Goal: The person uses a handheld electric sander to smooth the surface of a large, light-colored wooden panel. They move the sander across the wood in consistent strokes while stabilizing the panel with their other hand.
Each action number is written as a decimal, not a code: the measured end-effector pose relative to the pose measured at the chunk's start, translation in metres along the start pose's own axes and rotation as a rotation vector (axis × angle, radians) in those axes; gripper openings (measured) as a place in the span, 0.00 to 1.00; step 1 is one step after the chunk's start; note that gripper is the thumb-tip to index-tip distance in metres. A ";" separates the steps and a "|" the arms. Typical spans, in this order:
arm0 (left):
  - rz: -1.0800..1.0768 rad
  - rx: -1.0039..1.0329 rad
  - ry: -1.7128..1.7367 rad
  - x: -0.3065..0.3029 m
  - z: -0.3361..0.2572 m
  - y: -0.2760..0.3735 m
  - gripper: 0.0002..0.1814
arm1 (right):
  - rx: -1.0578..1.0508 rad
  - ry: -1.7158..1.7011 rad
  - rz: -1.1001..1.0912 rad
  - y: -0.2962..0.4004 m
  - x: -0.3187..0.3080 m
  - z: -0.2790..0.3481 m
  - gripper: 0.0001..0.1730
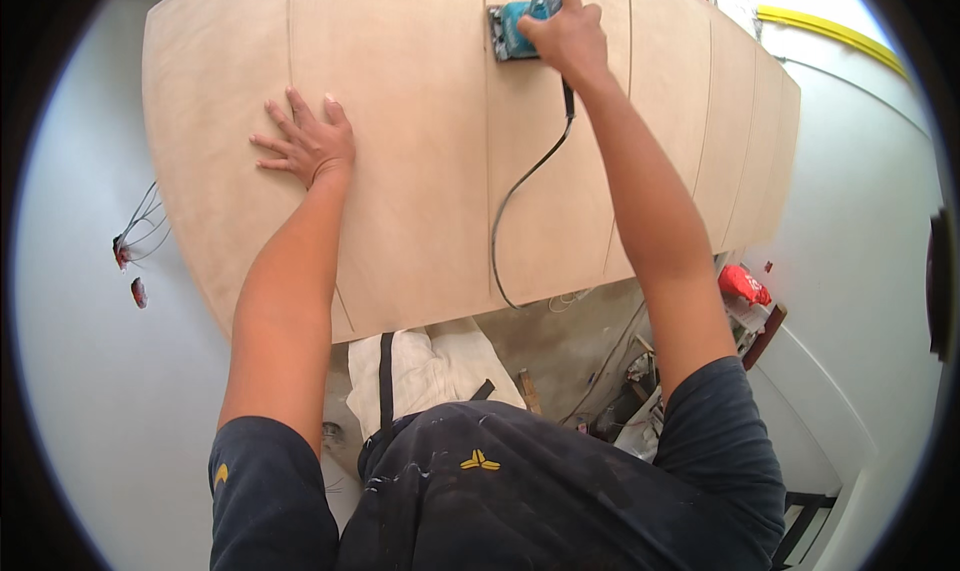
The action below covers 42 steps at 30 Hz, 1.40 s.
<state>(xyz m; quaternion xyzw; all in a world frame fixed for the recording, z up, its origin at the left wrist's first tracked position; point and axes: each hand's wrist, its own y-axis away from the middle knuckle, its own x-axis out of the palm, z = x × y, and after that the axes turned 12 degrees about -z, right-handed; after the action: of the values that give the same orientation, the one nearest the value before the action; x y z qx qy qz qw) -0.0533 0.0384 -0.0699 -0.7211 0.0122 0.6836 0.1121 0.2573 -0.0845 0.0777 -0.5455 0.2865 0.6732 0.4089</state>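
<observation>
My right hand (576, 36) grips a teal electric sheet sander (517, 30) near the far edge of a wide wooden panel (397, 196). The sander's base rests on the panel beside a dark lengthwise groove; its underside is hidden. From its rear a black power cord (504, 203) curves over the wood and drops past the near edge. My left hand (311, 139) lies palm down on the panel's left part, fingers spread, holding nothing. Several narrow grooves cross the pale surface.
White walls stand left and right. Loose wires (142, 222) poke from a hole in the left wall. A yellow strip (832, 34) runs along the upper right. Below the panel's right side are a red plastic bag (744, 284) and floor clutter (626, 413).
</observation>
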 end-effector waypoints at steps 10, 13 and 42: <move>-0.058 0.002 0.057 -0.002 -0.001 -0.003 0.40 | 0.145 -0.061 0.084 0.212 -0.042 -0.038 0.50; -0.110 0.018 0.092 0.007 0.003 -0.004 0.41 | 0.166 -0.057 0.081 0.280 -0.049 -0.054 0.52; -0.040 0.035 0.038 -0.004 0.001 -0.003 0.39 | 0.124 -0.046 0.012 0.221 -0.034 -0.026 0.48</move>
<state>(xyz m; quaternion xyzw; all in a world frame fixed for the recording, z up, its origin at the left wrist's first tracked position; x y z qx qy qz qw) -0.0538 0.0411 -0.0659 -0.7319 0.0118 0.6671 0.1383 0.0820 -0.2254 0.0913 -0.5018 0.3214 0.6688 0.4445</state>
